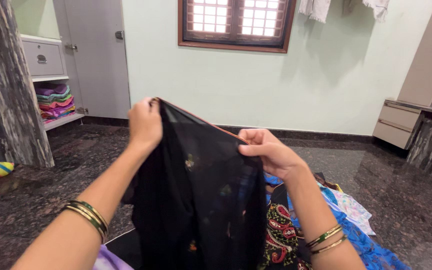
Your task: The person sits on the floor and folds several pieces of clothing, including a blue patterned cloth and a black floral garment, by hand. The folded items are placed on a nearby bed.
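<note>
Sheer black cloth (201,200) hangs in front of me above the dark floor (26,200), its orange-trimmed top edge stretched between my hands: left hand (145,124) clenched on one end, right hand (268,150) pinching the other. I judge it light, limp, snag-prone, best held along that hem

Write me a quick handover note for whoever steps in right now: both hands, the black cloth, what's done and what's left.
Left hand: shut on the black sheer cloth, gripping its orange-trimmed top edge.
Right hand: pinching the same edge further along.
The cloth hangs between the hands, raised above the dark stone floor.
More clothes, blue and patterned, lie on the floor at the right.
Done: cloth lifted and spread along one edge.
Left: it is not yet folded or laid down.
</note>
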